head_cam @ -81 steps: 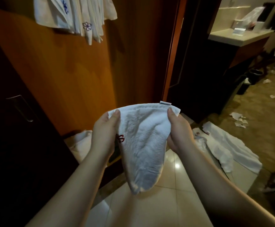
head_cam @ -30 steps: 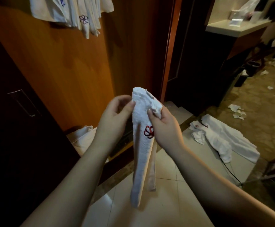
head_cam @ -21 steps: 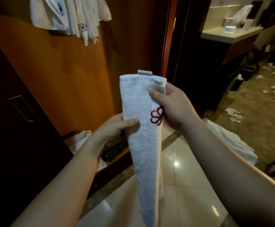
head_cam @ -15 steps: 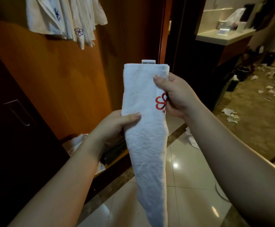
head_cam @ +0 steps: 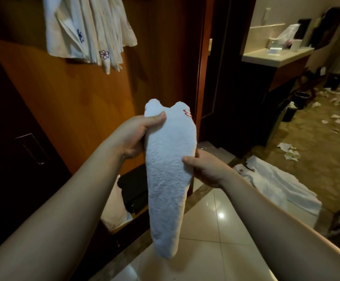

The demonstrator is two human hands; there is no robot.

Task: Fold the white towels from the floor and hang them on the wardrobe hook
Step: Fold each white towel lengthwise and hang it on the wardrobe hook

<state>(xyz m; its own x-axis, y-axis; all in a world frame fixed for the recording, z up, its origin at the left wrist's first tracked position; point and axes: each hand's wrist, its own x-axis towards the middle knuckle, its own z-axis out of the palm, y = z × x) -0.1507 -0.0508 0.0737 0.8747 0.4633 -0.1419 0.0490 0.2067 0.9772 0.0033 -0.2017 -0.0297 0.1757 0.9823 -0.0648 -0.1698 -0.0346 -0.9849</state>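
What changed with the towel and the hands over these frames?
The towel, first spread wide between both hands, is now folded into a narrow strip. The left hand climbed to grip its top; the right hand dropped from the top to pinch its middle. The hung towels and the floor towels stayed put.

- single view: head-worn wide-angle camera, facing forward and down along both forearms.
- near field: left hand (head_cam: 133, 136), right hand (head_cam: 206, 171) and folded towel (head_cam: 169, 175) fill the centre, close to the lens.
- far field: wardrobe door (head_cam: 68, 110) at left, counter (head_cam: 274, 57) at upper right.
- no second view; nothing shared.
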